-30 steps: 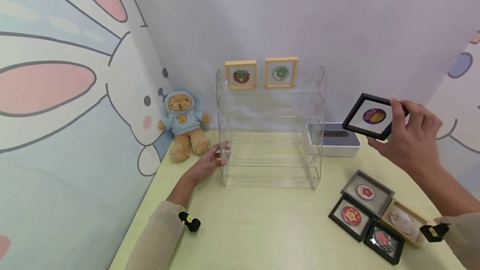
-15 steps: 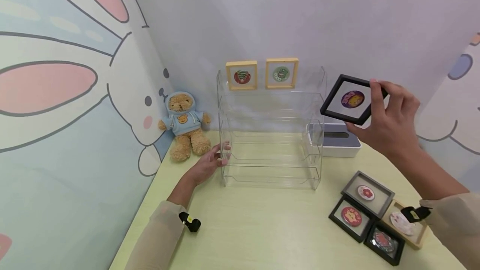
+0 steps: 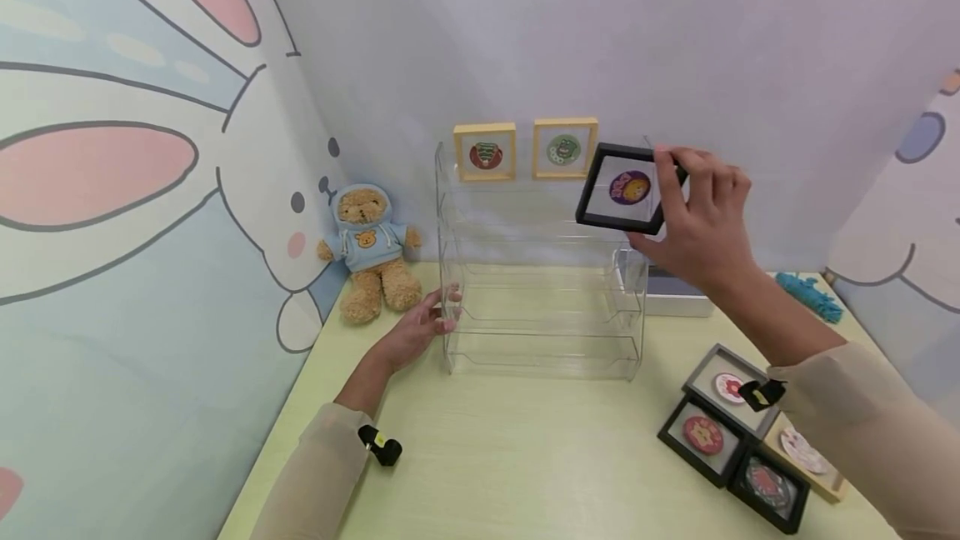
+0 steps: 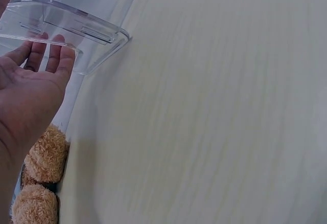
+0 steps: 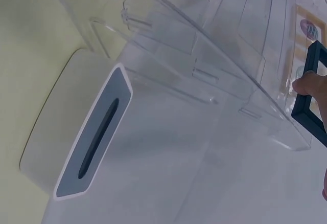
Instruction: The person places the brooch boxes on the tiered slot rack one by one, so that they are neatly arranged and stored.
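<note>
Head view: purple badge (image 3: 636,188) bears illegible pink lettering (image 3: 619,187).

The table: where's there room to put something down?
Bare table lies in front of the clear rack, between the left sleeve and the four frames. The rack's lower shelves look bare too. It's crowded around those frames, by the right sleeve.

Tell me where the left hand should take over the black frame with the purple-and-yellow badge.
Probably by the left rim of the black frame, pinched front and back, coming from the left. The right hand holds the opposite end, leaving that straight, slanting rim uncovered. The left hand, at the clear tiered rack, would need freeing first.
</note>
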